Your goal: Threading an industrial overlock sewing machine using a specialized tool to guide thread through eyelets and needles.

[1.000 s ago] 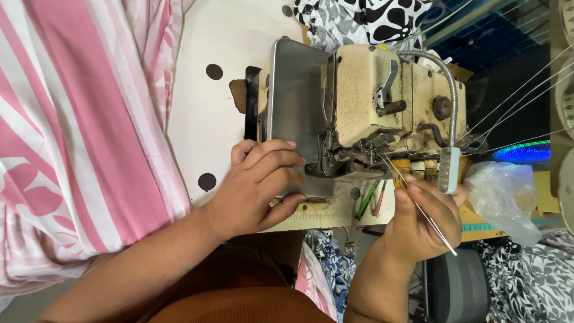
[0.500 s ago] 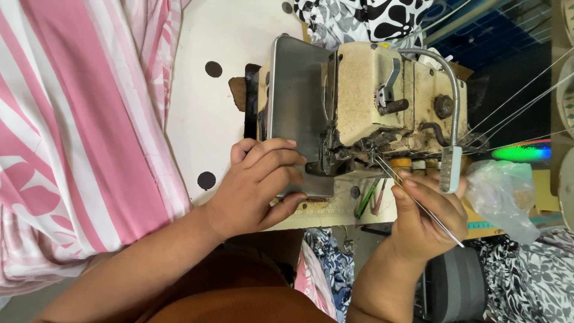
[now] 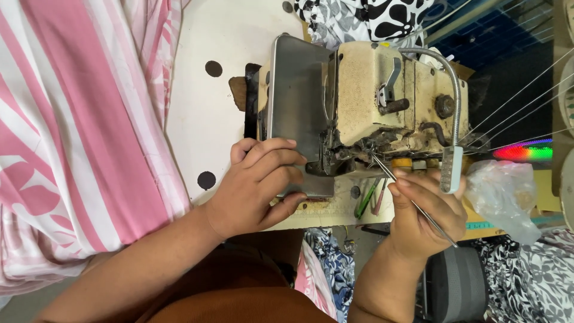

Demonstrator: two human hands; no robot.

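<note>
An old cream-coloured sewing machine [image 3: 382, 96] stands on a white table [image 3: 203, 101], with a grey metal plate [image 3: 296, 101] on its left side. My left hand [image 3: 257, 182] rests on the lower corner of that plate, fingers curled over its edge. My right hand [image 3: 424, 212] grips thin metal tweezers [image 3: 412, 200], whose tips reach into the dark needle area [image 3: 368, 152] at the machine's underside.
Pink and white striped fabric [image 3: 78, 131] covers the table's left. A flexible lamp [image 3: 451, 167] hangs beside my right hand, and a clear plastic bag [image 3: 502, 194] lies to its right. Taut threads [image 3: 520, 101] run off to the right. Black and white floral cloth [image 3: 371, 15] lies above.
My right hand has shifted a little with the tweezers, their tips staying at the needle area. My left hand has kept its hold on the plate.
</note>
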